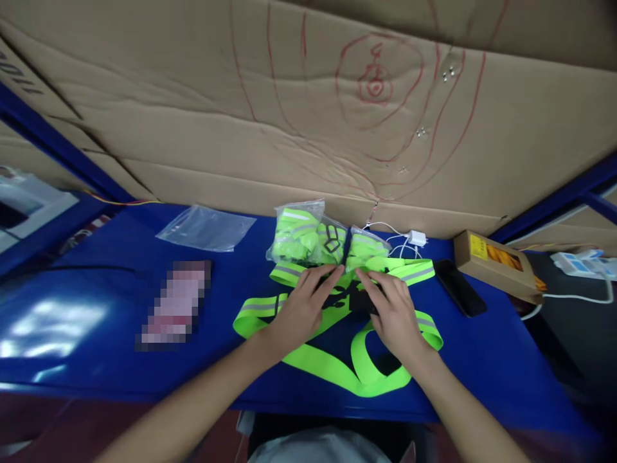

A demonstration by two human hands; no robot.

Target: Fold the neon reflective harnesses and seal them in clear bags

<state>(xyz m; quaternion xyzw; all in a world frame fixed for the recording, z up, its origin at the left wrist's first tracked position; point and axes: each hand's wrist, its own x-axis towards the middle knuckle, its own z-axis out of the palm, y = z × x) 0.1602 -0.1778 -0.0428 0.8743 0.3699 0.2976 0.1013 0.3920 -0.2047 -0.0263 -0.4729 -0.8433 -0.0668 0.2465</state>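
A neon yellow-green reflective strap vest [328,363] with grey stripes lies loosely spread on the blue table, its bands looping to both sides. My left hand [301,305] is closed on the upper middle of the vest, fingers pointing inward. Just across from it, my right hand [393,308] pinches the same upper part. The fingertips of both hands are close together, partly covering black pieces at the vest's centre. Directly behind them stand clear plastic bags [296,235] packed with folded green straps, one showing a black buckle.
The blue table [193,370] also carries a flat clear bag [207,228], a blurred-out pink item [176,302], a black phone [460,289], a cardboard box [499,263] and a white charger [417,238] with cable. A cardboard wall [193,128] with red drawn rings rises behind.
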